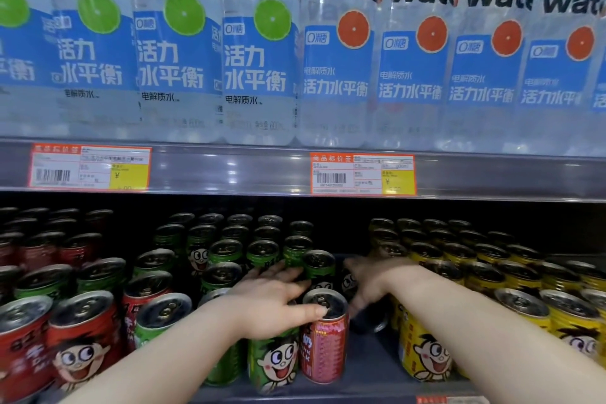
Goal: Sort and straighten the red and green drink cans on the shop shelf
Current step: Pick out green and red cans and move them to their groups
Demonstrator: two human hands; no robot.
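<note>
Red cans (82, 334) stand at the front left, with green cans (262, 252) in rows behind and to their right. A green can (275, 359) and a lone red can (324, 343), its printed back facing out, stand at the front centre. My left hand (272, 298) lies flat with spread fingers over the green can tops, its thumb on the lone red can's rim. Blurred, my right hand (370, 279) reaches into the gap beside a shadowed can (347, 280). Whether it grips that can is unclear.
Yellow cans (426, 354) fill the right side of the shelf. A strip of bare grey shelf floor (370, 367) runs between the red can and the yellow ones. The upper shelf edge (229, 170) with price labels hangs close overhead, with water bottles (259, 52) on it.
</note>
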